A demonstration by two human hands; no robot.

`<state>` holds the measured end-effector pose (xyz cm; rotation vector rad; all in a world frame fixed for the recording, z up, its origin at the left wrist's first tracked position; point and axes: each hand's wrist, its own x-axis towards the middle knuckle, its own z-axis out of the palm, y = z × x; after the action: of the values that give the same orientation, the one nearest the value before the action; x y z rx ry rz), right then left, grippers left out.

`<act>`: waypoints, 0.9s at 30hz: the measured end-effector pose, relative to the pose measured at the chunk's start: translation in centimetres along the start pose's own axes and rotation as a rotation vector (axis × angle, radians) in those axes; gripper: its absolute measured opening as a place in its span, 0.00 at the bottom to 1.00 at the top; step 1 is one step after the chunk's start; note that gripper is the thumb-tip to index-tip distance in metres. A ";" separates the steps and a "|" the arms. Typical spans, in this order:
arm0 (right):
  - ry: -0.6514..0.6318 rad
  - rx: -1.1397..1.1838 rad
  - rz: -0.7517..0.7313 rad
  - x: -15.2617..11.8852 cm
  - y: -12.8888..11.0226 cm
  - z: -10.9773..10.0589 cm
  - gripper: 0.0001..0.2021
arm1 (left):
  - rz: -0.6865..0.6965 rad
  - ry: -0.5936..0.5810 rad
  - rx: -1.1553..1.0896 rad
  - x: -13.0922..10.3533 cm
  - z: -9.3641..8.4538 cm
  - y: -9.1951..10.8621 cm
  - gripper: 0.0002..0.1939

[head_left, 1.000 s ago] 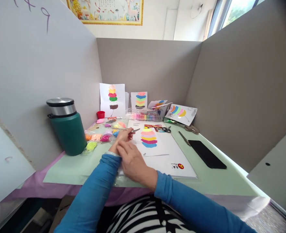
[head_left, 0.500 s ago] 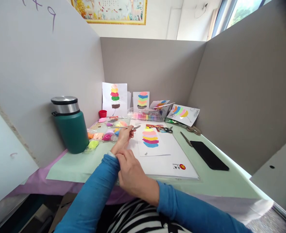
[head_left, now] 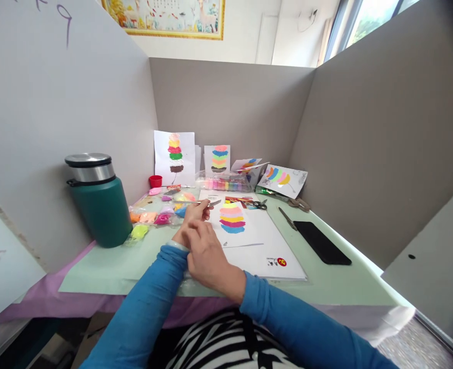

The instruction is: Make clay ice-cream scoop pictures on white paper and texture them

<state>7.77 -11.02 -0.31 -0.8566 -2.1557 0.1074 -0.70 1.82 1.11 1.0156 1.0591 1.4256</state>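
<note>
Pale-green tabletop (head_left: 337, 284), grey partitions (head_left: 230, 102), left hand (head_left: 195, 213) holding apparently a fork (head_left: 215, 203)

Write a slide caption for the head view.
Left hand holding a fork, right hand at the left wrist, beside a sheet bearing colourful wavy bands.

A slim silvery fork (head_left: 214, 203) sits nearly level in a firm grip, its tines aimed at three o'clock and its handle extending toward nine (the middle is hidden from view). Toward four o'clock from the tines, a white paper sheet (head_left: 251, 229) lies flat, bearing a stack of wavy color bands (head_left: 232, 219), with yellow at twelve, pinkish tones beneath, magenta lower and blue at six.
</note>
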 end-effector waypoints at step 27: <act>-0.263 -0.665 0.670 -2.3 15.8 -7.6 0.13 | 0.163 -0.142 0.791 -1.4 1.1 -0.8 0.06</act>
<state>22.77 -1.78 -2.12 -2.0264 -2.0608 -0.1855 0.69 0.53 0.55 1.7675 1.4995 1.0298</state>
